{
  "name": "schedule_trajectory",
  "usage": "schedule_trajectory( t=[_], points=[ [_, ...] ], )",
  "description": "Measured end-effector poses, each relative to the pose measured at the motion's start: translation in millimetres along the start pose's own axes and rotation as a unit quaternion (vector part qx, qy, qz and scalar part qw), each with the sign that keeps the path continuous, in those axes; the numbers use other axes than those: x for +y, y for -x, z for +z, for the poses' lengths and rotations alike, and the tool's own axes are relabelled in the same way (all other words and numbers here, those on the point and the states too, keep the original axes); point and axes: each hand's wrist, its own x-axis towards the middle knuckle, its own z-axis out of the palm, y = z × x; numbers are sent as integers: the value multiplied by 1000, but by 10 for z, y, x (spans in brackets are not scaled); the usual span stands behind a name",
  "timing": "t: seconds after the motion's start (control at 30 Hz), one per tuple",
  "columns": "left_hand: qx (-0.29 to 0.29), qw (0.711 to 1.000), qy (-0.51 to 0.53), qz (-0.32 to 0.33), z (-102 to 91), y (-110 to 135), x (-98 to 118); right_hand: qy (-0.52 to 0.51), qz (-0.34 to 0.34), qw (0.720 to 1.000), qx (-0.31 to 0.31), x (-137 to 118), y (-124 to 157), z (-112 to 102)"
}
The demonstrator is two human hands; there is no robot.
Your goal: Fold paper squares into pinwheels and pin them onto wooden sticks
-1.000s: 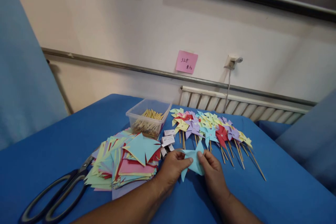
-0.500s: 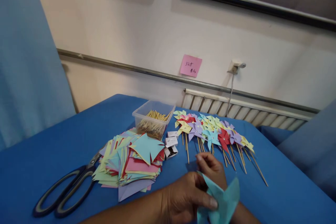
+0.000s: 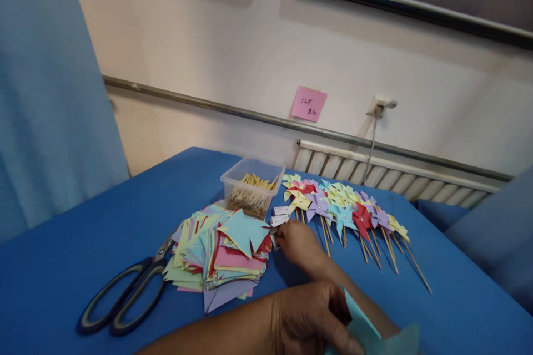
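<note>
At the bottom, my left hand (image 3: pixel 318 319) is closed on a light-blue paper pinwheel (image 3: pixel 370 333), its folded blades partly cut off by the frame edge. My right hand (image 3: pixel 300 244) reaches across to the small white boxes (image 3: pixel 280 221), its fingers curled together at the nearest one. That box is mostly covered by the hand, and what the fingertips hold cannot be made out. Left of it lies a pile of cut coloured paper squares (image 3: pixel 233 258), a light-blue one (image 3: pixel 245 230) on top.
Large dark-handled scissors (image 3: pixel 133 294) lie left of the pile. Behind it stands a clear plastic box (image 3: pixel 250 191) of thin wooden sticks. Finished pinwheels on sticks (image 3: pixel 343 213) lie in rows at the right on the blue cloth (image 3: pixel 166 194). A radiator (image 3: pixel 395 175) is behind.
My right hand has moved from beside the pinwheel, forward and left to the small boxes. My left hand keeps the pinwheel, now lower and further right. The view has shifted slightly.
</note>
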Motion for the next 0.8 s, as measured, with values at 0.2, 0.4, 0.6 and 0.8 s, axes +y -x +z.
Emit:
schedule_trajectory(
  t=[0.2,0.4,0.6,0.8],
  points=[
    [-3,1000,-1,10,11,17,31,30,7,999,-35,9,-103,15],
    [-15,1000,8,4,-25,-27,54,39,-15,999,-32,10,-36,-11],
    [-16,1000,3,-5,-54,-53,53,33,-18,999,-26,50,9,-15],
    [-8,1000,2,-7,-55,-83,34,0,-36,998,-50,127,-22,-84]
  ],
)
